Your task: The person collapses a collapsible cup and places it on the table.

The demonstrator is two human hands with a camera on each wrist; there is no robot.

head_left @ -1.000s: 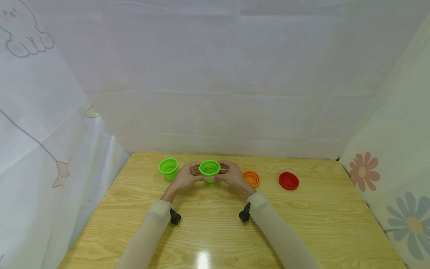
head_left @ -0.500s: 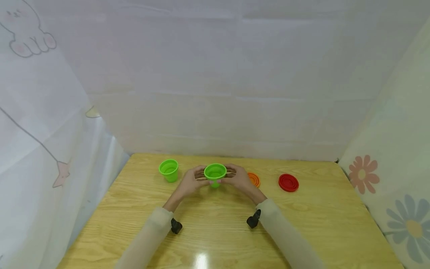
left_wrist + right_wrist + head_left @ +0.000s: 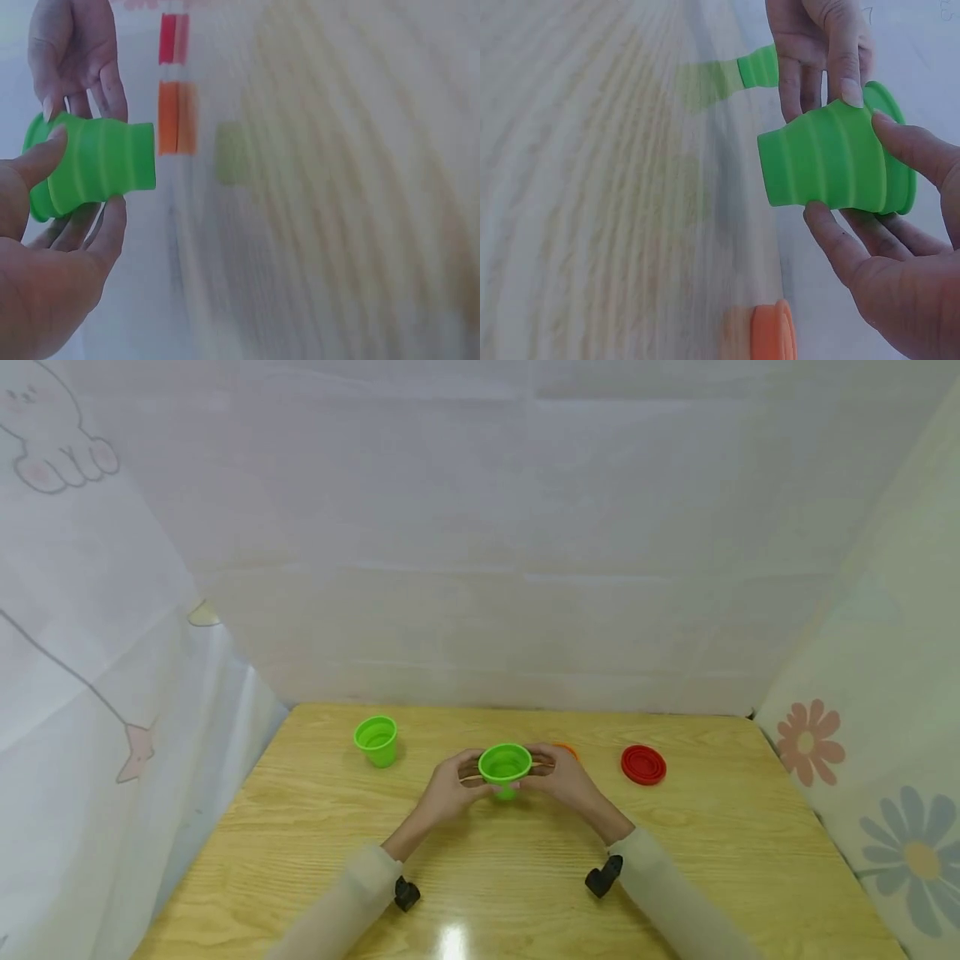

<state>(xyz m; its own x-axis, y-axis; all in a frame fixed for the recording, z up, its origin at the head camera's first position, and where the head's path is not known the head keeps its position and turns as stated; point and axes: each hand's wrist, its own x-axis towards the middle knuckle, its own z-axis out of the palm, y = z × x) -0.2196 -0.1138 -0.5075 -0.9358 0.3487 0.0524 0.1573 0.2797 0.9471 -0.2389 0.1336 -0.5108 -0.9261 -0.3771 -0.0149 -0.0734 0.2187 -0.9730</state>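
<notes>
Between left hand (image 3: 448, 792) and right hand (image 3: 564, 781): green cup (image 3: 506, 765) (rim upward).

In the head view, between four and five o'clock, can see only a sliver of the orange collapsible cup (image 3: 572, 751) behind the right hand (image 3: 562, 781). Lose the left sleeve (image 3: 337, 906) off the bottom edge at seven o'clock, the right sleeve (image 3: 678, 893) at five. In the right wrist view, can't see the mouth of the standing green cup (image 3: 759, 67), covered toward one o'clock by the left hand (image 3: 814, 46). Get a blurred tabletop (image 3: 375, 187) in the left wrist view.
</notes>
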